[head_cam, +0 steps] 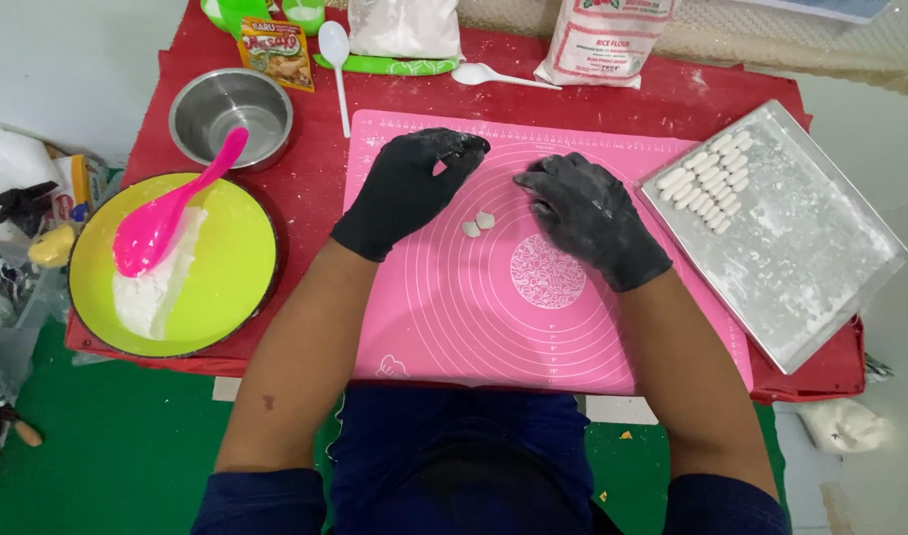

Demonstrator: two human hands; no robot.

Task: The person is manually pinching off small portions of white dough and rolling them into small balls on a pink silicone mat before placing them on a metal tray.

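Observation:
Both my hands wear black gloves dusted with flour and hover over a pink silicone mat (494,317). My left hand (409,188) has its fingers curled, thumb and fingertips pinched near each other; whether a bit of dough sits between them I cannot tell. My right hand (588,213) rests palm down on the mat with fingers bent, holding nothing visible. Two small white dough pieces (478,224) lie on the mat between the hands. A floured metal tray (801,267) at the right carries several shaped dough pieces (710,178) in rows.
A lime-green bowl (226,267) with white dough and a pink spoon (167,213) sits at the left, a steel bowl (231,114) behind it. White spoons (335,59), a seasoning packet (276,50) and flour bags (603,40) line the back of the red tablecloth.

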